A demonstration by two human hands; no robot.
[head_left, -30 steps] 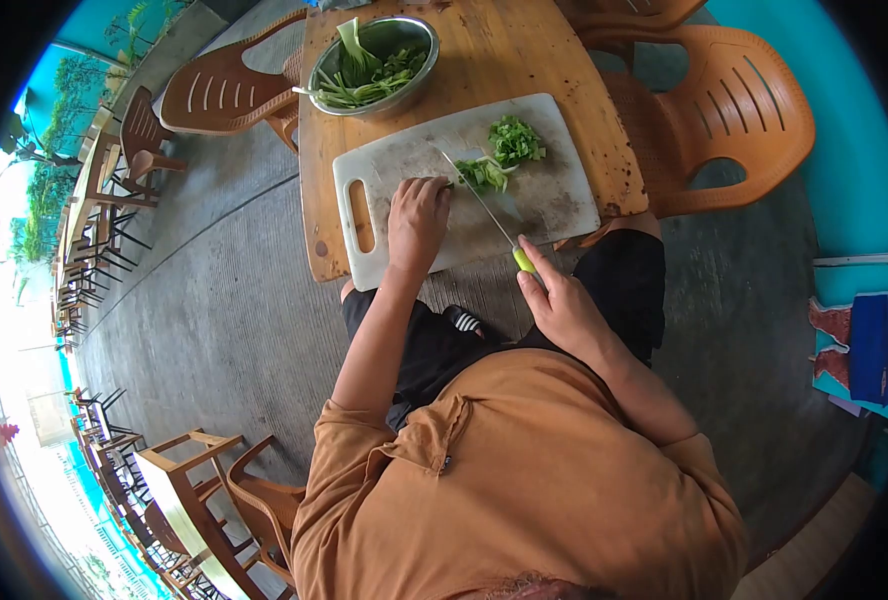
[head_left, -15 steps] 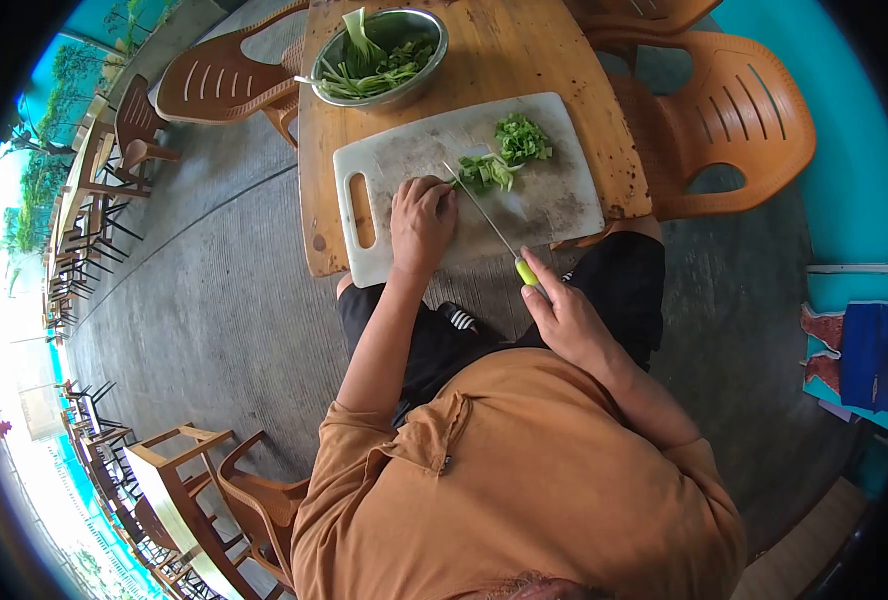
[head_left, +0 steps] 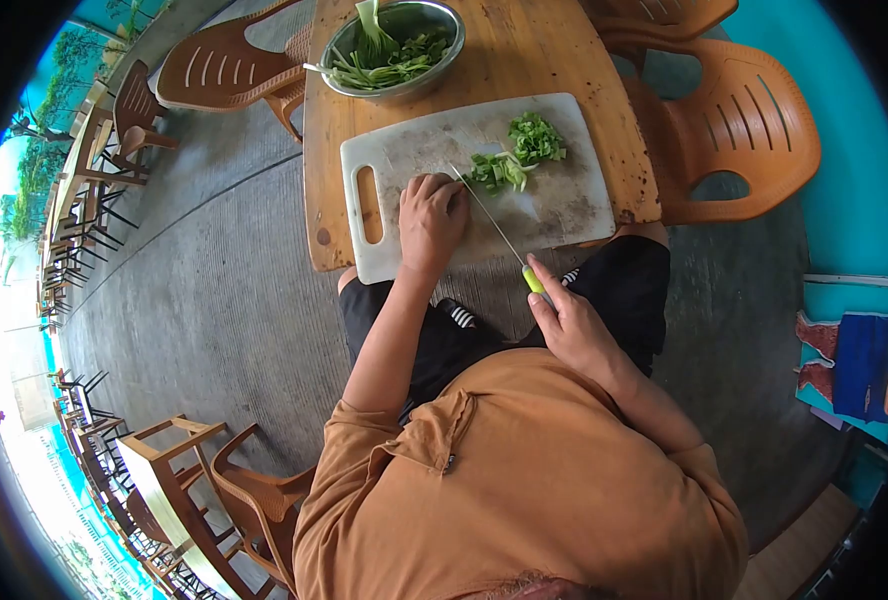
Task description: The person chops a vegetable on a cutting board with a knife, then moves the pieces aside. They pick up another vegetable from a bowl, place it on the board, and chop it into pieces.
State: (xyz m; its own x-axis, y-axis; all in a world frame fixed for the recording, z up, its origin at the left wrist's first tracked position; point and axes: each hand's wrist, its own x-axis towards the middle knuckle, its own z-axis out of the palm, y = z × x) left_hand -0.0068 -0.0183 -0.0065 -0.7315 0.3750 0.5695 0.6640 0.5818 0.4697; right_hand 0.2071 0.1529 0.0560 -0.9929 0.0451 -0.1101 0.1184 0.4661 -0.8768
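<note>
My right hand (head_left: 568,318) is wrapped round the green handle of a knife (head_left: 494,222), whose thin blade points up and left over the board. My left hand (head_left: 432,222) rests with curled fingers on the white cutting board (head_left: 414,150), just left of the blade tip; what its fingers hold, if anything, is hidden. Right of the blade lie chopped pale-green pieces (head_left: 501,172), touching a pile of cut leaves (head_left: 537,138). Behind the board a metal bowl (head_left: 456,52) holds leafy greens (head_left: 389,62) with long stalks.
The board lies on a wooden table (head_left: 524,50), overhanging its near edge. An orange chair (head_left: 754,120) stands at the right, a brown chair (head_left: 224,65) at the left. My legs in black shorts (head_left: 619,290) are under the near edge.
The whole view has shifted slightly, so table and board appear a little further right. The knife and both hands keep nearly the same places relative to the board.
</note>
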